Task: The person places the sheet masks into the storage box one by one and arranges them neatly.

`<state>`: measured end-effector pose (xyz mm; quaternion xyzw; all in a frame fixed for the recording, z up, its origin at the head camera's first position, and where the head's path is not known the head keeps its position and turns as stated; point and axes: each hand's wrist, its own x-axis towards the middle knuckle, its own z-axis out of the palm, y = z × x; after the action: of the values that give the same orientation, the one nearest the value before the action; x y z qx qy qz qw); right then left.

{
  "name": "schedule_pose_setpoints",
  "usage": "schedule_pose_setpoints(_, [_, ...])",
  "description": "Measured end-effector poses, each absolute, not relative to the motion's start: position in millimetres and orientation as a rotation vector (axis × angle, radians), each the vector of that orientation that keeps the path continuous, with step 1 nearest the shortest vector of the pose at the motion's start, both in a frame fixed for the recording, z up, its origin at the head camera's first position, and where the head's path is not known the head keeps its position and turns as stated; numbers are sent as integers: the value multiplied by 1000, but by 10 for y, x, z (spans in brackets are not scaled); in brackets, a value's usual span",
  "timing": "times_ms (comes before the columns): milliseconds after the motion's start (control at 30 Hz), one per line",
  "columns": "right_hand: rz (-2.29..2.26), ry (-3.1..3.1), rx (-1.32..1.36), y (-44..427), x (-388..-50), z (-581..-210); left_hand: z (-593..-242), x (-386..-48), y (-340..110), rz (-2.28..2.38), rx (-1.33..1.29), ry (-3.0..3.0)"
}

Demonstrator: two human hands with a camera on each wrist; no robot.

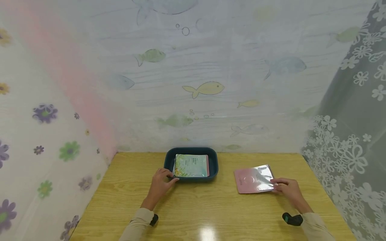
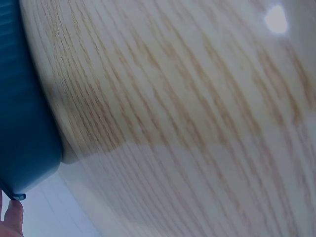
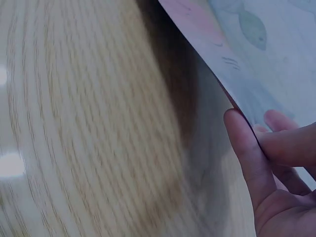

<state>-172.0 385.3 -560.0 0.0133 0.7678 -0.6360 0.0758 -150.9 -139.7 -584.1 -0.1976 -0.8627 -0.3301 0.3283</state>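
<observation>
A dark teal plastic basin [image 1: 213, 167] stands at the back of the wooden table. Inside it lies a flat pale green sachet [image 1: 191, 165] with a leafy print, and a pink edge shows beneath its right side. My left hand [image 1: 161, 182] grips the basin's rim at the front left corner; in the left wrist view only fingertips [image 2: 15, 215] show below the rim. At the right, my right hand [image 1: 287, 189] pinches the right edge of a pink and silver foil sachet [image 1: 251, 180] between thumb and fingers. The right wrist view shows that glossy sachet [image 3: 217, 54] raised above the tabletop there.
The wood-grain table [image 1: 205, 207] ends at a pale curtain [image 1: 211, 110] printed with fish, close behind the basin. Flowered curtains [image 1: 57, 160] hang on the left and right. Both wrists wear dark straps.
</observation>
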Motion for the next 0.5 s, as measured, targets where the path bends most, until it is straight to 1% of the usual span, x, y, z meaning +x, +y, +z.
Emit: schedule_pose_setpoints(500, [-1999, 2270, -19, 3655, -1588, -5370, -5790, -1468, -1368, -873, -525, -2263])
